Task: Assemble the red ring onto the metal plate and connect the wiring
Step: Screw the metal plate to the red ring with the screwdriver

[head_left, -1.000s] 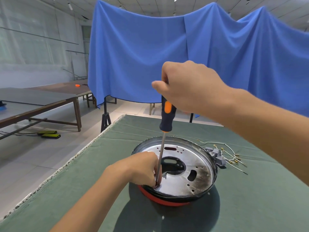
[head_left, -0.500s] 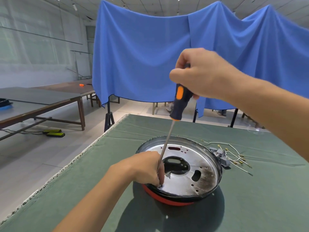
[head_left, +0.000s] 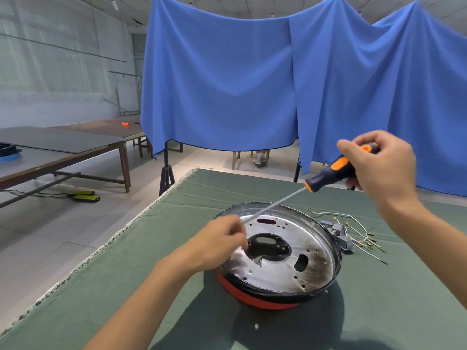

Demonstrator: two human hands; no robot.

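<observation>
Hiding screwdriver (head_left: 328, 176) tip: left hand (head_left: 222, 242) | shaft motion-blurred

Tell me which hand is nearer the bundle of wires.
Right. The right hand hangs above and behind the bundle of wires; the left hand sits across the metal plate from it.

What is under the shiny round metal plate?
A red ring peeks out beneath the shiny round metal plate, resting on the green cloth-covered table. Only its near edge shows; the plate covers the rest.
</observation>
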